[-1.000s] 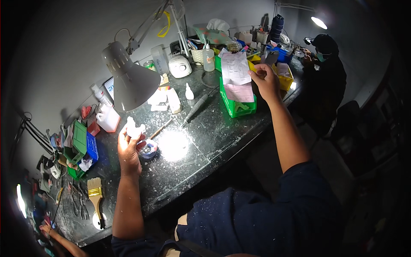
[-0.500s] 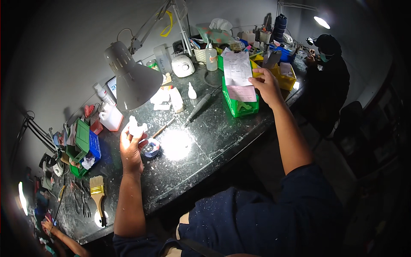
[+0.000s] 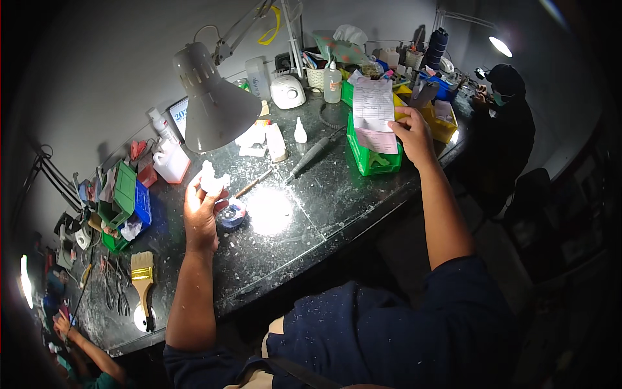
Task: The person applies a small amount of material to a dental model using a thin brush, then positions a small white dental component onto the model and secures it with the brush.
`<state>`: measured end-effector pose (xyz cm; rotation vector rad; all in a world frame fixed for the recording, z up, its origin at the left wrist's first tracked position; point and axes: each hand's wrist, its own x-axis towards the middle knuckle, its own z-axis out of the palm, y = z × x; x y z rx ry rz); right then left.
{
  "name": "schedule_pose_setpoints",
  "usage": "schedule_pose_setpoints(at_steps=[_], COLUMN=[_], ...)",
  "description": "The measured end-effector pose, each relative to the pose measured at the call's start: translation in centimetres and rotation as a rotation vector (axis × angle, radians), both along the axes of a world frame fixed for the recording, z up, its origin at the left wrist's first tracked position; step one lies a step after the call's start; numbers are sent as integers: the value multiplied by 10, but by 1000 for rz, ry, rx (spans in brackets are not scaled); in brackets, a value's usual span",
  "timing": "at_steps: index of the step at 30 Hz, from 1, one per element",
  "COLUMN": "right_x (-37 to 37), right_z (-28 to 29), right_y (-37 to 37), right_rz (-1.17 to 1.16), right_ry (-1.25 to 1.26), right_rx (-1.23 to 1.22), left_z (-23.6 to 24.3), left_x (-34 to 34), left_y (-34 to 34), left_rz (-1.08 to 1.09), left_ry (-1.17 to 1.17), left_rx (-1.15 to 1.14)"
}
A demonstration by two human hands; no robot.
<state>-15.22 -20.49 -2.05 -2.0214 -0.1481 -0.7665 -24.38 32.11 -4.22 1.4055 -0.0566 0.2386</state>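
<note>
My left hand (image 3: pixel 202 211) is raised over the left part of the bench, its fingers closed around a small white plaster-like piece (image 3: pixel 212 181). The piece's exact kind is too blurred to tell. Just beside those fingers sits a small round bluish container (image 3: pixel 232 215), with a thin brown-handled tool (image 3: pixel 253 184) near it. Farther right, my right hand (image 3: pixel 414 137) pinches the right edge of a white printed sheet (image 3: pixel 373 107). A pink slip (image 3: pixel 377 141) hangs beneath that sheet, in front of a green bin (image 3: pixel 382 168) that it partly hides.
A grey lamp (image 3: pixel 217 113) overhangs the bench. A grey handpiece (image 3: pixel 310 157), a squeeze bottle (image 3: pixel 300 131) and a white jug (image 3: pixel 171 162) lie beyond my hands. A brush (image 3: pixel 142 275) rests at left. Other people work at the far right (image 3: pixel 508 117) and lower left (image 3: pixel 91 350).
The head view has shifted slightly, so bench things appear a little to the right at the back. Both hands keep their holds, nearly in the same place.
</note>
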Motion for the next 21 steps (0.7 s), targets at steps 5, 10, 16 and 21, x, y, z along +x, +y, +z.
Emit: schedule_pose_setpoints(at_steps=[5, 10, 16, 21], right_x=[1, -1, 6, 35], right_z=[-1, 4, 36, 86], right_y=[-1, 3, -2, 2], right_rz=[-8, -4, 286, 456], right_ry=[5, 23, 21, 16], right_rx=[21, 40, 444, 697], left_z=[4, 1, -1, -1], left_x=[-1, -2, 0, -1], left_y=[-3, -1, -2, 0], left_rz=[10, 3, -8, -2], left_ry=[12, 0, -2, -3], left_rx=[26, 25, 11, 10])
